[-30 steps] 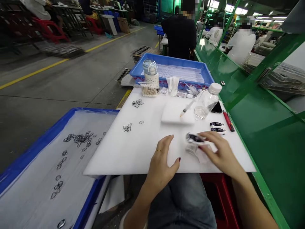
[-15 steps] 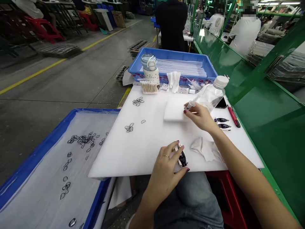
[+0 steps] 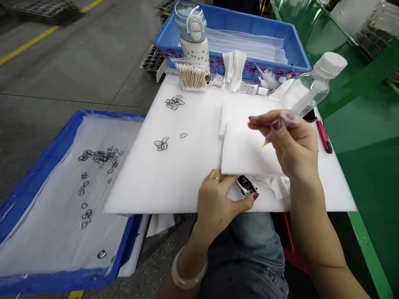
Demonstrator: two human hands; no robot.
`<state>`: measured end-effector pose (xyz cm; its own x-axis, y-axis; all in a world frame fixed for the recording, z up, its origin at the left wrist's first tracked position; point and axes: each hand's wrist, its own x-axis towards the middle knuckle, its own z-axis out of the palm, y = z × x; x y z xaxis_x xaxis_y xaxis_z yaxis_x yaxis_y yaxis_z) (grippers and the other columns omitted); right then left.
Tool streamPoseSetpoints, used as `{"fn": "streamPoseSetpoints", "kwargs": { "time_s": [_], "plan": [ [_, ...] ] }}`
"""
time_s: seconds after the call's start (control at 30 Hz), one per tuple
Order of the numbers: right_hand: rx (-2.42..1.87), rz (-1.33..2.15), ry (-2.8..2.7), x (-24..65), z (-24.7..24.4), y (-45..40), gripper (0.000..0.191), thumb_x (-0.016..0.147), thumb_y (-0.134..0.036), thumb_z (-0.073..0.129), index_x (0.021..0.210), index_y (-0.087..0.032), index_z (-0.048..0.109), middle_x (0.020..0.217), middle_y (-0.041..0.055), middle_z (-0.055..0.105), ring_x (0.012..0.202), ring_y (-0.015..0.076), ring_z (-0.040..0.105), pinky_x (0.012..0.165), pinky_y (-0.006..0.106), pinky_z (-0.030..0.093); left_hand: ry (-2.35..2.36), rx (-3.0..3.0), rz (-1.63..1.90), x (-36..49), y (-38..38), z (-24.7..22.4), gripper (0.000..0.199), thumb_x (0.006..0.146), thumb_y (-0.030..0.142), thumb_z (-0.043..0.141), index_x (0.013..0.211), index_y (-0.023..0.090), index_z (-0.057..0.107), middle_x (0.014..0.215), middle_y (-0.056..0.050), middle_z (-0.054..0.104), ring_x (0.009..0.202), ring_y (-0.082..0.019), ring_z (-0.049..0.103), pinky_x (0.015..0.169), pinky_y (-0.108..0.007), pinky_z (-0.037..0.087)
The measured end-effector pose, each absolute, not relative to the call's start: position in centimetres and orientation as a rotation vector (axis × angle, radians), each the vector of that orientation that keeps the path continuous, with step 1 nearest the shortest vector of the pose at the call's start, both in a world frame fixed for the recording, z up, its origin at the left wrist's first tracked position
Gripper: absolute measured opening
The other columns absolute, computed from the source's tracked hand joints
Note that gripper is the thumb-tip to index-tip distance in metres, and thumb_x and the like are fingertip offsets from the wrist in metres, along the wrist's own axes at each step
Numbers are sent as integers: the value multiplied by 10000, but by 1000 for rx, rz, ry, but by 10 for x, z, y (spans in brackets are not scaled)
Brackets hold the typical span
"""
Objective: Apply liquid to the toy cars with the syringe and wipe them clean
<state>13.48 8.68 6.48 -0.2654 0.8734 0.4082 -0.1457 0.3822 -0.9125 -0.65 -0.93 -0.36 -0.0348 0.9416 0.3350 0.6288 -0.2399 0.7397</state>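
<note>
My left hand (image 3: pixel 218 199) grips a small black and white part (image 3: pixel 247 185) near the front edge of the white foam board (image 3: pixel 187 182). My right hand (image 3: pixel 293 141) is raised above a white foam pad (image 3: pixel 249 145) and holds a small clear syringe (image 3: pixel 289 118) with its thin orange tip pointing down. The pad overhangs the fingers of my left hand and part of a crumpled white cloth (image 3: pixel 279 187). Thin dark rings (image 3: pixel 174 102) lie in two small groups on the left of the board, with a single ring (image 3: pixel 183 135) beside them.
A blue tray (image 3: pixel 252 25), a drinking bottle (image 3: pixel 195 45), cotton swabs (image 3: pixel 191 77) and tubes (image 3: pixel 248 88) line the back. At the right are a clear bottle (image 3: pixel 311 91) and a red tool (image 3: pixel 324 136). Another blue-rimmed tray (image 3: pixel 37 166) with many rings stands lower left.
My right hand has lifted with the syringe and turned its tip down. The foam pad has shifted toward me, over my left fingers. The view has tilted down and closer.
</note>
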Motion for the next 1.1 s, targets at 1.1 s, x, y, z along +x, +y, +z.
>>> {"fn": "streamPoseSetpoints", "kwargs": {
  "time_s": [1.1],
  "plan": [
    [-955, 1197, -1366, 178, 60, 116, 458, 850, -689, 585, 980, -272, 723, 922, 28, 694, 878, 194, 654, 945, 386, 506, 1603, 1529, 904, -63, 78, 53, 621, 746, 455, 678, 1302, 226, 522, 1079, -72, 631, 776, -182, 652, 751, -344, 530]
  ]
}}
